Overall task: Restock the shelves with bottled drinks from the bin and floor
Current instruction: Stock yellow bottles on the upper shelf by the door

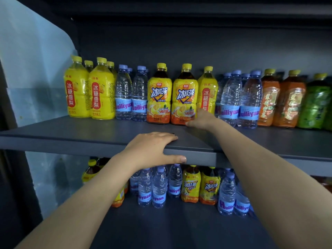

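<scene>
Below my forearms, small water bottles point(159, 187) and yellow iced tea bottles point(190, 186) stand along the back of the lower shelf point(179, 227). My left hand point(152, 148) rests on the front edge of the upper shelf point(89, 130), released, with the fingers flat on top and the thumb along the front lip. My right hand point(202, 119) reaches deeper, against the lower right side of an iced tea bottle point(185, 97) standing upright mid-row; the hand is blurred and I cannot tell whether it clasps the bottle. Just beside it stands a yellow pear drink bottle point(206, 92), then tall water bottles point(231, 97), orange-labelled bottles point(269, 99) and green-labelled bottles point(314, 105) towards the shelf's right end
</scene>
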Motion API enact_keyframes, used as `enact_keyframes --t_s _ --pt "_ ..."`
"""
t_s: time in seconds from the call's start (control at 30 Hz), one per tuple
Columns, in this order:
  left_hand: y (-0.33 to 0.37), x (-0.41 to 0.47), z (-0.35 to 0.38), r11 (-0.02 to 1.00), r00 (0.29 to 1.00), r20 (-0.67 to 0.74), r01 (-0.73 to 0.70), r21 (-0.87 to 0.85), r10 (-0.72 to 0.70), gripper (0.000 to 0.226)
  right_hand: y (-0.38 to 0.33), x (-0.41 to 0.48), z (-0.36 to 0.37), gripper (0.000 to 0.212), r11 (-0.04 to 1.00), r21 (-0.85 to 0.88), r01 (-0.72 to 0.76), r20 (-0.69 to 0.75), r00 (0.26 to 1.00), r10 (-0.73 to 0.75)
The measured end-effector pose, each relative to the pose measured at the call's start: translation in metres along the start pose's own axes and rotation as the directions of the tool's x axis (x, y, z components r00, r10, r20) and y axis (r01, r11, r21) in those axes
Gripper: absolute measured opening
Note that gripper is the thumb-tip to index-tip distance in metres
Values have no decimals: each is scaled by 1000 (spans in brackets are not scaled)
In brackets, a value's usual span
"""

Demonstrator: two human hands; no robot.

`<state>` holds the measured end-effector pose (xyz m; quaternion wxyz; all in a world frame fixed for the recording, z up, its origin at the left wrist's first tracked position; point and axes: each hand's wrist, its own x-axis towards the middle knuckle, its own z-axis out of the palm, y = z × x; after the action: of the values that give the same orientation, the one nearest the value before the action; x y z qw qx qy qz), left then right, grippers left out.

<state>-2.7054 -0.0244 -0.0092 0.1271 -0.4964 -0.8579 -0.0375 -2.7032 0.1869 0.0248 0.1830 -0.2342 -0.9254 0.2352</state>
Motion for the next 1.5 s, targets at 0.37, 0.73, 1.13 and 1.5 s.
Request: enact_keyframes --t_s 0.37,0.73,1.13,1.5 --pt "1 -9 -7 960 987 -70 123 -252 -145 57 4 -79 -28 56 983 -136 124 89 990 -112" --pt "21 -44 -50 893 890 -63 449 -41 -451 50 20 -104 -56 63 931 -185 316 194 940 -280" --pt "114 -145 -77 605 626 -104 776 179 -773 66 15 -156 -68 61 751 3 660 371 697 -614" --pt "186 -315 -107 236 258 -88 950 202 -962 50 -69 -289 -17 55 516 334 789 435 356 -827"
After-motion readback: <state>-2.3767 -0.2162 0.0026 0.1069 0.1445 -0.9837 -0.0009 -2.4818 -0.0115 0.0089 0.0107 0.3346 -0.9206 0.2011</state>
